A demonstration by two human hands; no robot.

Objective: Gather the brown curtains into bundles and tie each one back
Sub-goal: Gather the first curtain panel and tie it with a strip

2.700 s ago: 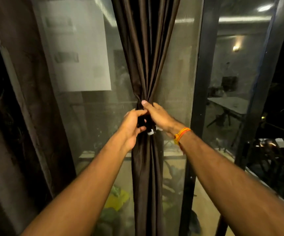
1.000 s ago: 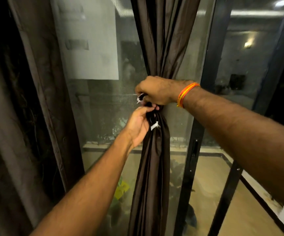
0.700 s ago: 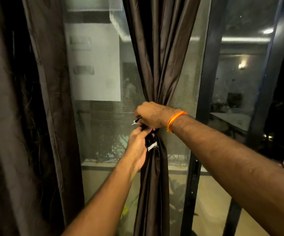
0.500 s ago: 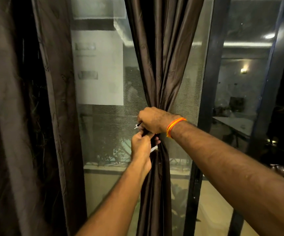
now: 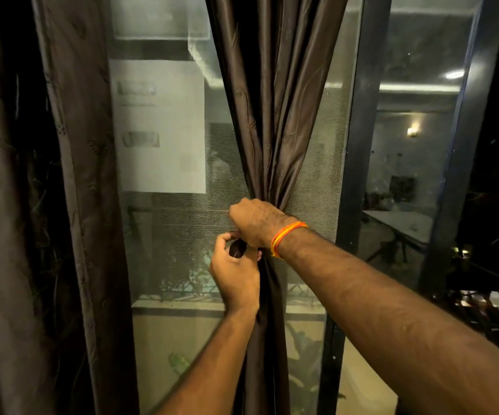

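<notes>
1 brown curtain (image 5: 275,115), gathered, centre, against the mesh window (image 5: 182,223). Right hand (image 5: 254,221) fisted round its narrowed waist; left hand (image 5: 236,274) just below, pinching a dark tie (image 5: 237,250).

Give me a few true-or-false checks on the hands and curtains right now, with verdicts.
1. The right hand grips the gathered brown curtain. True.
2. The left hand is above the right hand. False: it is just below it, pinching a dark tie.
3. The orange band is on the left wrist. False: it is on the right wrist.
4. The other curtain, at the far left, hangs loose with no tie in view. True.
</notes>
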